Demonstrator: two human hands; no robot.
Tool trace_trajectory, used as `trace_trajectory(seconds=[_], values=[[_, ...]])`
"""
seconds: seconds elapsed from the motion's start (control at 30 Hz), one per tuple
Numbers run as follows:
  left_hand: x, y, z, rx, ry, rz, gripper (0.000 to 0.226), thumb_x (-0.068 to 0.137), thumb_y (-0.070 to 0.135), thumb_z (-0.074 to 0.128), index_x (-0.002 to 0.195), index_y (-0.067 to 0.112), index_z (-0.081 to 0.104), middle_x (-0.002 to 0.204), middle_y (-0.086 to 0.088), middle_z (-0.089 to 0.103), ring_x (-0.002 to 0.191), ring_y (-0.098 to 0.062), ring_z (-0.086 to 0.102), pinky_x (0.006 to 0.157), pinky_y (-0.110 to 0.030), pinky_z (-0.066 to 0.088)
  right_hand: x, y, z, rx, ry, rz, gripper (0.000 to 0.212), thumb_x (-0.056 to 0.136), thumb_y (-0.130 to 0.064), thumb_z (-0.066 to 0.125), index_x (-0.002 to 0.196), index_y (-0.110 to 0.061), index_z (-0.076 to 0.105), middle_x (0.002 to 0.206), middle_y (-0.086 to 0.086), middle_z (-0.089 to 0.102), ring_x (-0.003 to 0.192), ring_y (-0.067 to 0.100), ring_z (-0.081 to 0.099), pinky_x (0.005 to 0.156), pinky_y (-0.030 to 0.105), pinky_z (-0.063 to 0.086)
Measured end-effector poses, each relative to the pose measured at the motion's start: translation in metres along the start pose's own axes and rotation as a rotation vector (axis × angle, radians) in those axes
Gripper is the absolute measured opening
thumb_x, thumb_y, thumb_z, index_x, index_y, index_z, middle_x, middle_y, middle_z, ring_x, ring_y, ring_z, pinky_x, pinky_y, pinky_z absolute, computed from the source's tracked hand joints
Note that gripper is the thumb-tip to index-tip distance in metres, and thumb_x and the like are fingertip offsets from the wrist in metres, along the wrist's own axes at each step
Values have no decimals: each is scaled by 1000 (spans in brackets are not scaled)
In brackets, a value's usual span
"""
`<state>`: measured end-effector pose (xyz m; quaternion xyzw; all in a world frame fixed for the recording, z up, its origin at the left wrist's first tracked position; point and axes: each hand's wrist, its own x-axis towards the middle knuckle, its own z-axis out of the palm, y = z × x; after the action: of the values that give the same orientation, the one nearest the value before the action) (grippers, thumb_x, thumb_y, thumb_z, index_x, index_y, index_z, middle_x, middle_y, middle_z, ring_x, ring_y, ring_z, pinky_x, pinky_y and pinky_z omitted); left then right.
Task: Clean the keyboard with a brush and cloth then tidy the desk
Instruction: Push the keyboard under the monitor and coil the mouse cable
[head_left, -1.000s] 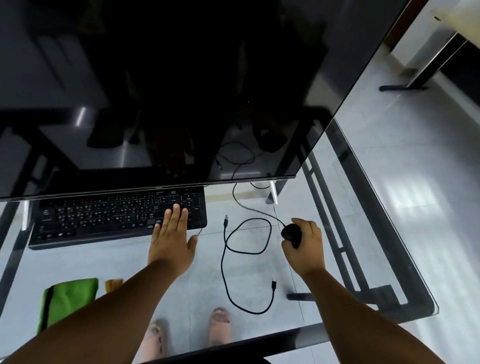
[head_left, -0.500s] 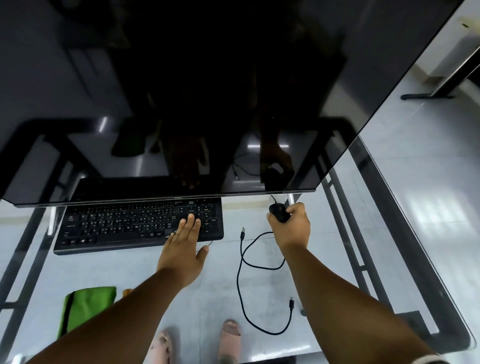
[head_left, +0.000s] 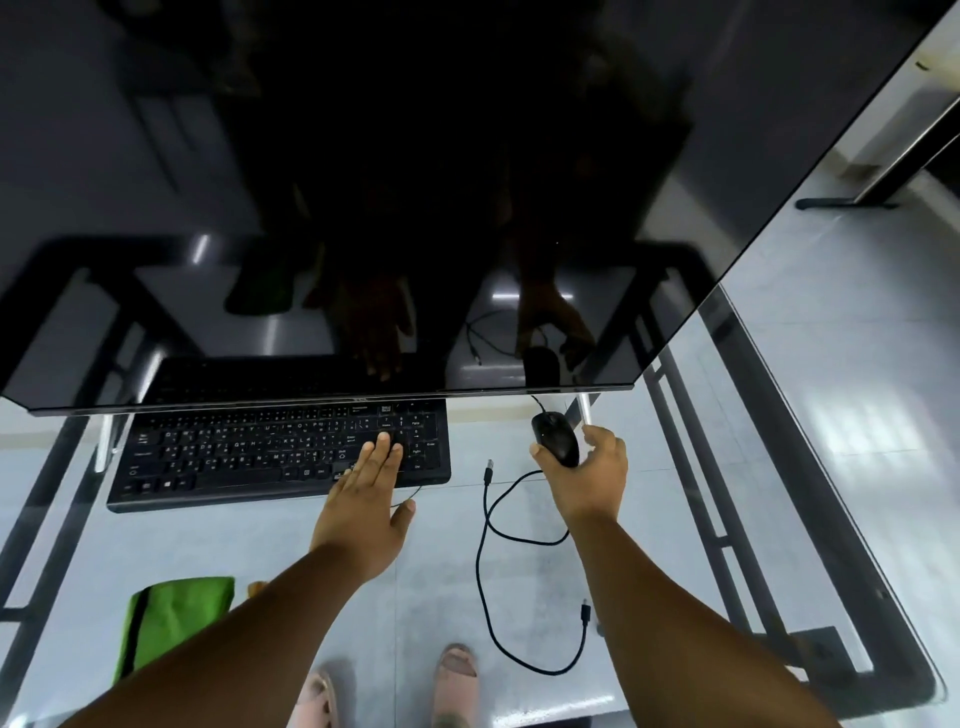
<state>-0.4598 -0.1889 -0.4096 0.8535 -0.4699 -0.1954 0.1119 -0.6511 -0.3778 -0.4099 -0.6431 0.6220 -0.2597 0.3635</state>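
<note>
The keyboard (head_left: 280, 452) lies under the monitor (head_left: 363, 197) edge, the left hand (head_left: 363, 499) flat on its right keys, the right hand (head_left: 587, 467) loosely cupping the mouse (head_left: 555, 438) just right of it; the keyboard seems rigid and light, best gripped at its ends.

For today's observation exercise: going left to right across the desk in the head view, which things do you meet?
Green cloth → keyboard → left hand → loose cable → mouse, with the right hand at it.
</note>
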Motion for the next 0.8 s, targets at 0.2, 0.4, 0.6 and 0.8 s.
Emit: trace_trajectory(seconds=[0.2,0.4,0.6,0.8], values=[[1,0,-1,19,30,-79,69,98,42,37,154,22,1,159,7,-16,148,-14,-12,120,-35,0,-5,8,-4,-90,-22,-2,55,70,-35,83,115,-15,59,108,3,55,91,17,57,75,26,45],[3,-3,-4,36,7,-95,70,99,44,35,154,21,0,160,7,-16,148,-14,-12,120,-35,1,6,-4,4,-105,-42,27,51,73,-36,81,113,-14,59,110,1,56,85,13,54,75,25,42],[3,-8,-5,20,-5,-68,71,99,43,38,154,23,-2,157,9,-19,147,-12,-13,120,-35,2,13,-11,11,-113,-40,66,52,74,-41,79,113,-17,55,110,1,57,81,15,53,80,32,50],[2,-13,-7,9,-20,-41,71,99,42,39,153,23,-3,157,9,-19,146,-11,-15,120,-35,2,8,-11,12,-77,-16,48,48,80,-41,74,115,-16,52,111,-1,51,91,17,55,82,36,51]])
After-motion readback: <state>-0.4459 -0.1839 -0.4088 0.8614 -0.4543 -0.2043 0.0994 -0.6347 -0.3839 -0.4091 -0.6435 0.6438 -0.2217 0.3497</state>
